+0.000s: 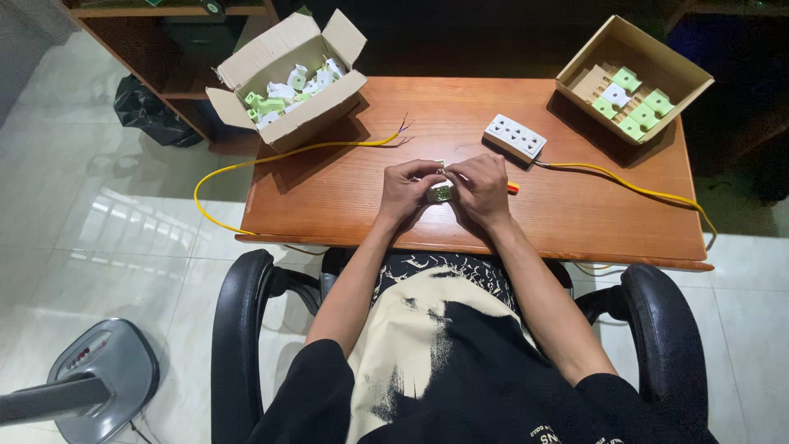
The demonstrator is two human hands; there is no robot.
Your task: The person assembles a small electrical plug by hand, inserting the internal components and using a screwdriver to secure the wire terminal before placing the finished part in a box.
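While both hands meet over the middle of the tabletop [345,197], the left hand [404,191] and right hand [481,187] pinch one small white-and-green plug part [441,193] between their fingertips, each grip pressed together on it from its own side. Tiny piece, tight hold, and that looks like the risk: a slip of either grip could let it drop to the wood below or skid off the near edge toward the lap. Just right of the grip peeks something small and orange [513,188], too hidden to name; a nudge from the right hand could roll it. Beyond the grip sits a white socket strip [515,136] on a yellow cable [641,191], and a second yellow cable [320,149] with bare wire ends lies left of the grip; a sleeve catching either could drag things. Cardboard boxes of parts, left [288,82] and right [633,78], sit well apart.
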